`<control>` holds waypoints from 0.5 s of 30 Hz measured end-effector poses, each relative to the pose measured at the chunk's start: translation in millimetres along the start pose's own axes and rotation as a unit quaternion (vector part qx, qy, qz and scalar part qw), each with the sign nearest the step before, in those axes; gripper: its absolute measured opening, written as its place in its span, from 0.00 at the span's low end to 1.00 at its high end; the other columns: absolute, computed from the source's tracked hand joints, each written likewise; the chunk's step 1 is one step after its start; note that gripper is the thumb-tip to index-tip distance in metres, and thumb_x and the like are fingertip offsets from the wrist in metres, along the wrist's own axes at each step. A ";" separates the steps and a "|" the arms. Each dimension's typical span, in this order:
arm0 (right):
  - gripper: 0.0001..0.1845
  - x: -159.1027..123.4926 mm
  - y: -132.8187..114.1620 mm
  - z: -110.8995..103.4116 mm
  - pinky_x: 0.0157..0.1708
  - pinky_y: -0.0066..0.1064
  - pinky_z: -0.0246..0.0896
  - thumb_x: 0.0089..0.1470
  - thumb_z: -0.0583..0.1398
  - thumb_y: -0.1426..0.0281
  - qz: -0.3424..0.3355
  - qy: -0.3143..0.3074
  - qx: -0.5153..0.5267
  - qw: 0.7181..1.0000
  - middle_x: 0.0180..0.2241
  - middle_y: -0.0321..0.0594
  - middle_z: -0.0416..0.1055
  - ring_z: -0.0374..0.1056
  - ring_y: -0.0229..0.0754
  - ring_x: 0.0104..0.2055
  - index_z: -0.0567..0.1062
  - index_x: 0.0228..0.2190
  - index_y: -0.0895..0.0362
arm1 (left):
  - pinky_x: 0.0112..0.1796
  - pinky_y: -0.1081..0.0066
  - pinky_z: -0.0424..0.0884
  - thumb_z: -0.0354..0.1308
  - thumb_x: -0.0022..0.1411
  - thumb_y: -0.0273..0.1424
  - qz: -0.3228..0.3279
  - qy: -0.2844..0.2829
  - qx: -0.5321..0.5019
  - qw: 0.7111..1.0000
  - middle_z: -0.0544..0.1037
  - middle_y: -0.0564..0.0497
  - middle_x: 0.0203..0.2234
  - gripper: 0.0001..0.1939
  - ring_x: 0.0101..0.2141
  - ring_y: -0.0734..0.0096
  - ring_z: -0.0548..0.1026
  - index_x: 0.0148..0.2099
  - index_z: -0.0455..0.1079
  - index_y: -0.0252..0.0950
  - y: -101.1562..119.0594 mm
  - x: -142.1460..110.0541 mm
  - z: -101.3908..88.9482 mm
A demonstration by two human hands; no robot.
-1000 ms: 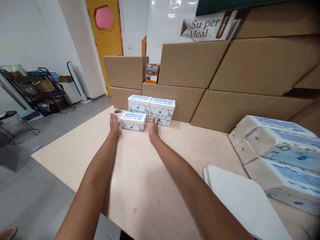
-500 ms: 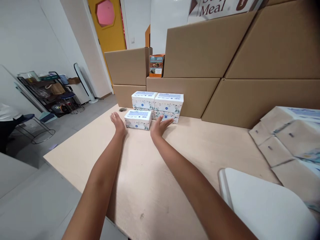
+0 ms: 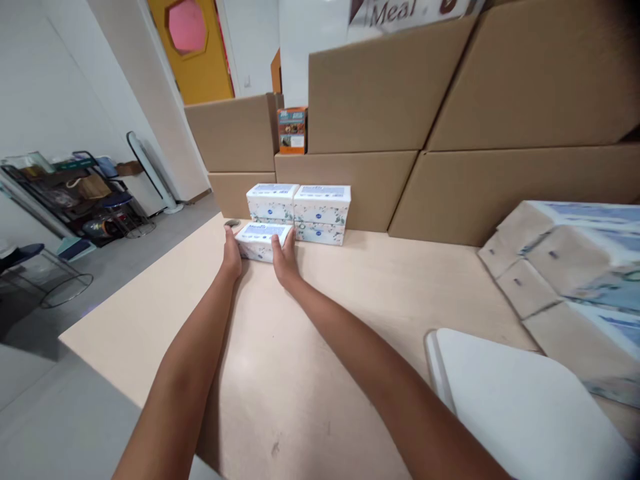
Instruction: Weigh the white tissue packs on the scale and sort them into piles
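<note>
A white tissue pack with a floral print lies on the wooden table, gripped between both hands. My left hand presses against its left end. On its right end my right hand is closed, thumb at the front and fingers partly hidden at the side. Just behind stand two short stacks of similar packs: the left stack and the right stack. The lower part of the left stack is mostly covered by the front pack.
Large cardboard boxes form a wall along the back of the table. More tissue packs are piled at the right. A white flat-topped object lies at the front right. The table's left edge borders the grey floor.
My right hand has moved left onto the pack's right end, and my left hand has closed in on its left end. The view has shifted slightly to the right.
</note>
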State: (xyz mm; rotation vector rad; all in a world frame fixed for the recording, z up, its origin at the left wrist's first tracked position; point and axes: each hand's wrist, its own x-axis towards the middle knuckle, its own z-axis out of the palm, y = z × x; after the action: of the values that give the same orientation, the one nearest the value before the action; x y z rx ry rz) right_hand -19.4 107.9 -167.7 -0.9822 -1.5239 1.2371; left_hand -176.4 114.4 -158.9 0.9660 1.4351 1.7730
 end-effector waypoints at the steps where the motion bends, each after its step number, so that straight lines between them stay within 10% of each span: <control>1: 0.52 -0.6 -0.6 1.0 0.82 0.41 0.20 0.77 0.46 0.48 0.000 0.001 0.007 1.000 0.84 0.54 0.20 0.20 0.49 0.86 0.32 0.79 0.72 | 0.67 0.53 0.73 0.31 0.80 0.55 0.000 0.004 0.009 1.000 0.88 0.37 0.54 0.43 0.65 0.50 0.80 0.60 0.80 0.31 2.6 -1.7 0.3; 9: 0.58 -9.7 -54.7 -3.4 0.83 0.57 0.27 0.69 0.50 0.41 -0.063 0.043 0.034 0.997 0.85 0.43 0.22 0.24 0.56 0.87 0.26 0.80 0.55 | 0.69 0.41 0.71 0.60 0.63 0.61 0.105 -0.003 0.016 0.994 0.90 0.44 0.48 0.34 0.69 0.34 0.74 0.52 0.80 0.36 77.1 -10.9 10.9; 15: 0.59 -70.8 -176.6 -87.2 0.84 0.49 0.19 0.66 0.45 0.31 -0.254 0.013 -0.035 0.966 0.84 0.26 0.21 0.17 0.48 0.86 0.29 0.81 0.47 | 0.74 0.44 0.69 0.57 0.64 0.67 0.246 -0.154 -0.098 0.952 0.83 0.57 0.65 0.38 0.77 0.41 0.63 0.65 0.81 0.52 167.5 -79.0 40.3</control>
State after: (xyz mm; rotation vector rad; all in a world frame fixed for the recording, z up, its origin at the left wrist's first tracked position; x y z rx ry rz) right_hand 77.3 31.3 1.4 -0.5896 -1.6725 0.8056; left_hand -107.5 36.4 -0.5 1.5082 0.8494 1.9503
